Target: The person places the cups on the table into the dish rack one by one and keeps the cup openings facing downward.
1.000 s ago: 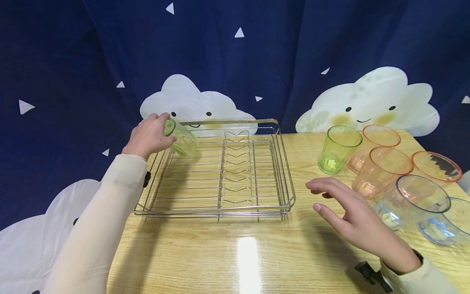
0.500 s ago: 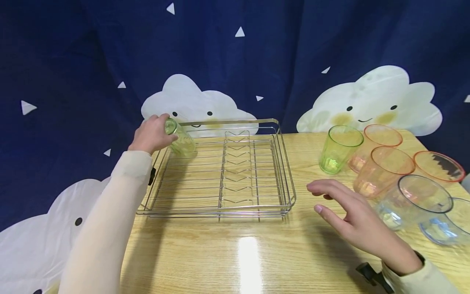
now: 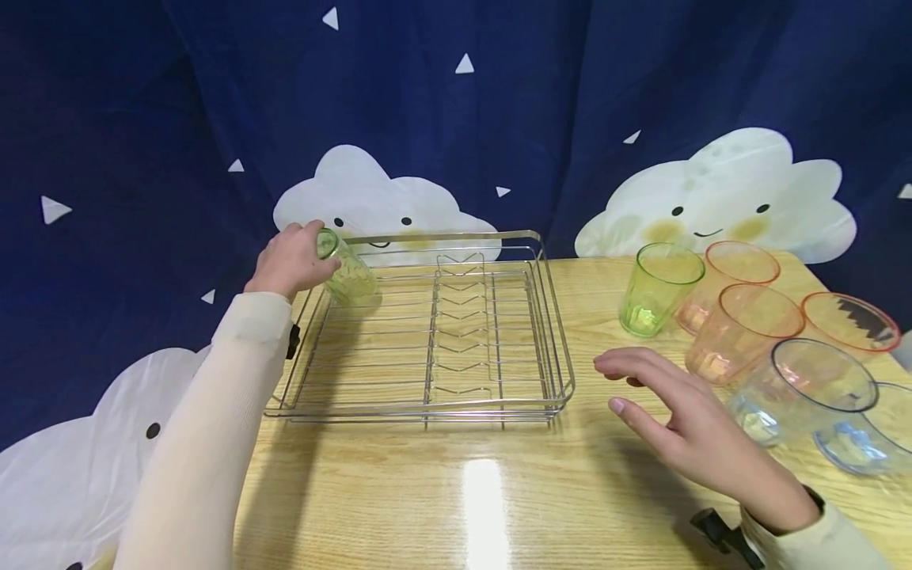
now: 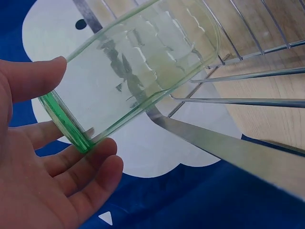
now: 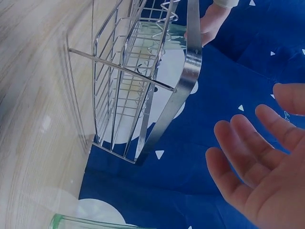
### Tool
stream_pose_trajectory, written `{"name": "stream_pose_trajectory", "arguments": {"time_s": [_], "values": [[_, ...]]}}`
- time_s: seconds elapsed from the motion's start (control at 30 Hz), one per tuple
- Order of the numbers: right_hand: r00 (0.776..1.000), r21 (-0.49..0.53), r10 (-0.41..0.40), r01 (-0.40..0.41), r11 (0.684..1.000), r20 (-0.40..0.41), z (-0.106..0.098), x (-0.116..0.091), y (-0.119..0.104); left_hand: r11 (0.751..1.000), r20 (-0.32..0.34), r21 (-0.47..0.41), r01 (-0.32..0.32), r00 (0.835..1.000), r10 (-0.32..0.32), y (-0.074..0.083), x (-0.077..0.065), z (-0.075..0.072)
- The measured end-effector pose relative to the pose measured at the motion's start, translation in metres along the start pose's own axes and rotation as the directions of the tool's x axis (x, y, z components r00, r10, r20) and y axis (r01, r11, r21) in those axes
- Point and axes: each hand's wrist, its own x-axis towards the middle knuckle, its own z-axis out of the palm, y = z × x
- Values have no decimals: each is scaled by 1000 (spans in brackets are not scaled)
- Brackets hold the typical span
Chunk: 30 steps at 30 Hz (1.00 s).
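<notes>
At the back left corner of the wire dish rack [image 3: 456, 408], my left hand [image 3: 288, 261] grips a clear green tumbler [image 3: 352, 281] by its thick base end. The tumbler tilts, its mouth pointing down into the rack. In the left wrist view the thumb and fingers of the left hand [image 4: 62, 152] pinch the green base, and the tumbler [image 4: 143, 62] overlaps the rack's flat rim [image 4: 228, 148]. My right hand [image 3: 691, 419] hovers right of the rack with relaxed fingers, holding nothing. The right wrist view shows this hand [image 5: 262, 162] with its fingers spread apart.
Right of the rack stand several upright tumblers: a green one [image 3: 657, 293], orange ones such as this front tumbler [image 3: 741, 336], and blue ones such as this near tumbler [image 3: 791, 396]. A wooden table [image 3: 399, 491] bears everything. Behind it hangs a dark blue curtain [image 3: 456, 119] with clouds.
The left hand and forearm have shifted slightly; the green tumbler has settled a little lower and left in the rack's corner. The right hand has stayed in place.
</notes>
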Motion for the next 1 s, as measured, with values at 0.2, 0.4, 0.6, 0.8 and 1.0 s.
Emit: {"name": "stream_pose_trajectory", "arguments": {"time_s": [0.2,0.4,0.6,0.8,1.0], "values": [[1000,-2,5,-5,1000,-8,-1,-2,1,1000,12,13,-3,1000,2,0,2,2],[1000,1,-1,1,1000,-13,-2,-4,2,1000,21,23,10,1000,-10,-1,4,5],[1000,-8,-2,2,1000,-6,-2,-4,3,1000,16,25,14,1000,-15,0,6,7],[1000,-14,3,-3,1000,12,0,-3,3,1000,44,5,22,999,-22,0,10,9],[1000,-10,-7,7,1000,14,1,-4,2,1000,62,-10,20,998,-20,-2,13,11]]}}
